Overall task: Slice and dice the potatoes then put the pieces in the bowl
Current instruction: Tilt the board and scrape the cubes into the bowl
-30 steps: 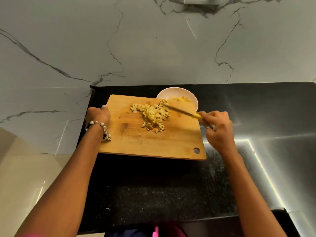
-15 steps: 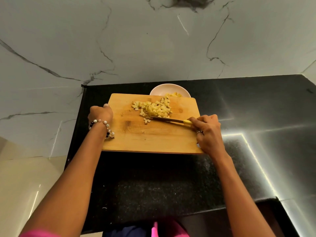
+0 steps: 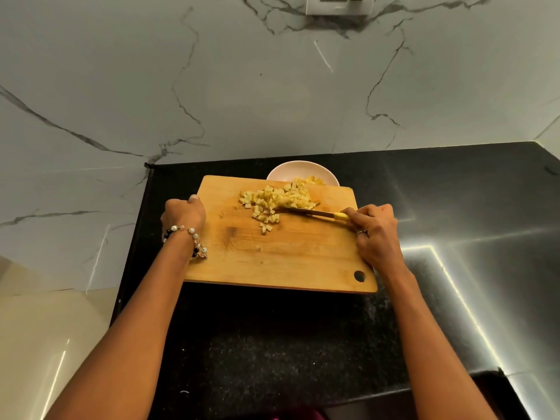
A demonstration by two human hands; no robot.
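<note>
A wooden cutting board (image 3: 272,256) is held over the black counter, its far edge over a pale bowl (image 3: 285,172). My left hand (image 3: 181,213) grips the board's left edge. Diced potato pieces (image 3: 275,201) lie heaped near the board's far edge. Some potato pieces (image 3: 309,180) sit inside the bowl. My right hand (image 3: 375,234) holds a knife (image 3: 315,212) by its yellow handle, the blade flat on the board just behind the heap.
The black granite counter (image 3: 454,207) runs right and toward me. A marble wall rises behind, with a switch plate (image 3: 338,4) at the top. A bright light strip reflects on the counter at right.
The knife blade swept from the bowl side back to the near side of the heap, and the pieces now lie closer to the board's far edge.
</note>
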